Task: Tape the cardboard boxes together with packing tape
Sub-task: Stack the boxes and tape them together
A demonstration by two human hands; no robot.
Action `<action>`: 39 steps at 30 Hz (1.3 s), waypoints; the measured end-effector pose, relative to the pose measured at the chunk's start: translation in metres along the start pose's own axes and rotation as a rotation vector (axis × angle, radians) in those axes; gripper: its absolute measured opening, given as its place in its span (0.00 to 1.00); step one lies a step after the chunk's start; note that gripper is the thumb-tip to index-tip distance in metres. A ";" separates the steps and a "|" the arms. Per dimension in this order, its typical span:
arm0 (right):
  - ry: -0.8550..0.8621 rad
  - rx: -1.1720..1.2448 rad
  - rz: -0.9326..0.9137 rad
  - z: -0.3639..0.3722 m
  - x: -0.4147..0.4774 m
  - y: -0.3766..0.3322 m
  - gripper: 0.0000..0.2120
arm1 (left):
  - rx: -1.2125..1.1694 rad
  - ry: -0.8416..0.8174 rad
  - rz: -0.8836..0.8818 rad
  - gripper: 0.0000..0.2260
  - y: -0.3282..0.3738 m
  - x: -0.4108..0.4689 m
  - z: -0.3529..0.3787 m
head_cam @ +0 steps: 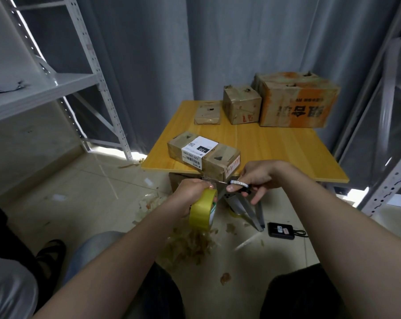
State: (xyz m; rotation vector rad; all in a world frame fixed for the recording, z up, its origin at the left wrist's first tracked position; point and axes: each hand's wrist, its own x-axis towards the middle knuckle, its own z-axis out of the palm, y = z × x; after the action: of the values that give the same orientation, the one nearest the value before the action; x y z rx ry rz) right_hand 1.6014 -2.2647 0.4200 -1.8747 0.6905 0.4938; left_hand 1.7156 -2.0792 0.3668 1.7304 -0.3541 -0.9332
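A long cardboard box with a white label lies at the near edge of the yellow table. Just below that edge my left hand grips a roll of yellow packing tape. My right hand holds black-handled scissors, whose blades point left toward the tape near my left fingers. Three more taped boxes stand at the table's far side: a flat small one, a cube and a large orange-printed one.
Scraps of used tape litter the tiled floor under my hands. A black device with a cable lies on the floor to the right. Metal shelving stands on the left and right. Grey curtains hang behind the table.
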 end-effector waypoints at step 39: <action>1.042 -0.154 -0.024 -0.052 0.001 0.039 0.20 | 0.198 -0.353 0.454 0.07 0.100 -0.055 0.003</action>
State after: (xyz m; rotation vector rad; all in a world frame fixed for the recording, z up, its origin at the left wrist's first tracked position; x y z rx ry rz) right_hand 1.5779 -2.3252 0.4124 -2.2298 1.3112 -0.5321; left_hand 1.6979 -2.0827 0.4793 1.5579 -1.0545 -0.8815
